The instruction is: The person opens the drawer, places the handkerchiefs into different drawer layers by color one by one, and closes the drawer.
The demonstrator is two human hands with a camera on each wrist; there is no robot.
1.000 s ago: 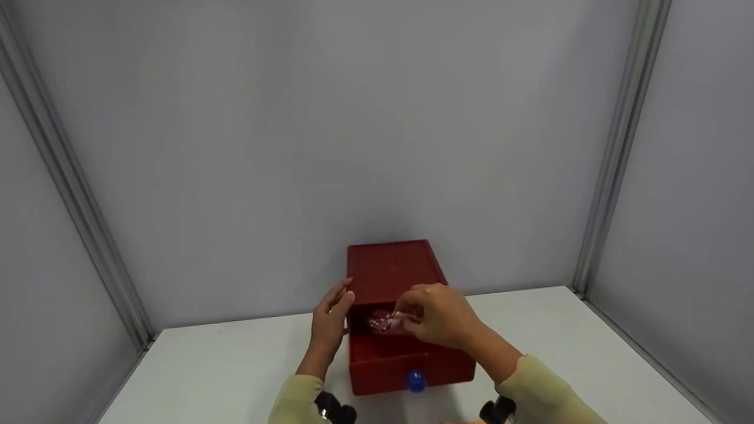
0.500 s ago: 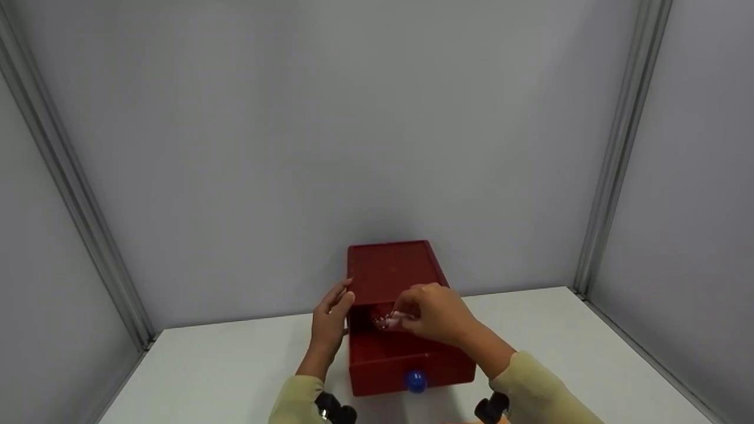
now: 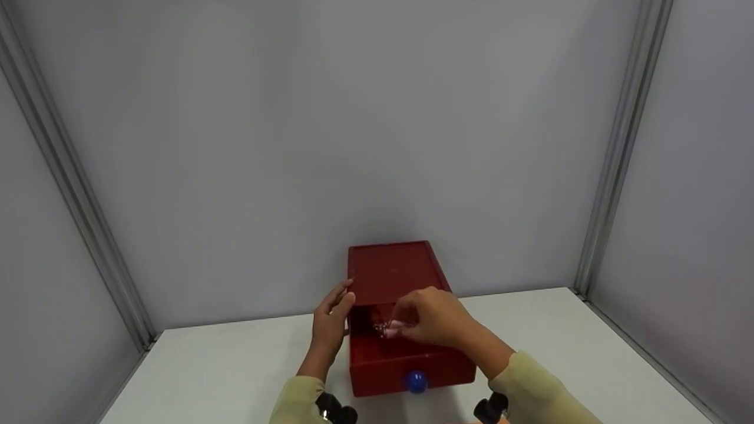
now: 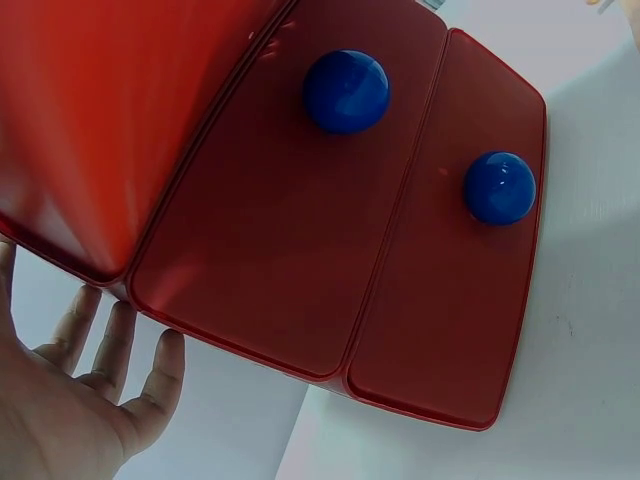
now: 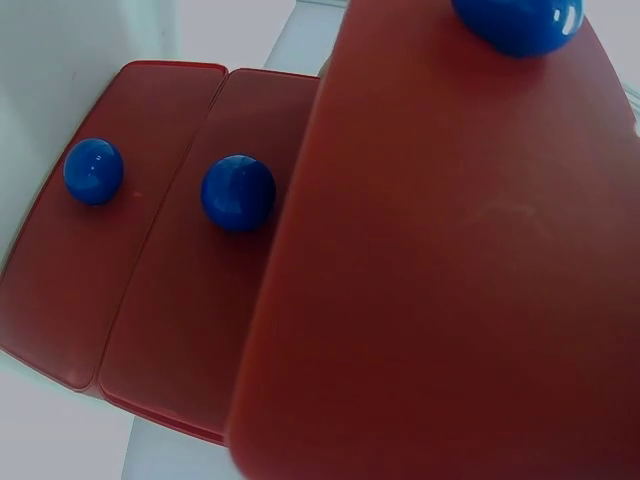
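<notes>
**Small trinket going into open top drawer: light, loose, easy to snag**

Right hand [image 3: 436, 318] pinches a small pinkish trinket [image 3: 386, 330] between thumb and fingertips, just above the pulled-out top drawer [image 3: 406, 353] of a red drawer box [image 3: 392, 268]. Looks like beads or a chain, but too small to say for sure. Judging by size: very light, limp, probably dangles and tangles. A fingertip pinch on the bunched middle seems the best hold; loose ends could catch on the drawer edge.

Left hand [image 3: 331, 318] lies against the box's left side with fingers straight and relaxed, gripping nothing. The left wrist view shows the same open fingers [image 4: 110, 350] just beside the box's lower edge.

Box looks like stiff, smooth plastic or lacquered wood, likely light enough to slide on the white table [image 3: 589, 353] if the drawer is pushed without bracing.

Around it:
- blue knob [image 3: 416, 381] on the open drawer front
- two lower drawers, shut, each with a blue knob [image 4: 346, 91], [image 4: 499, 187]
- grey booth walls close behind

The box's top overhangs the back of the drawer, so the opening is narrow.
</notes>
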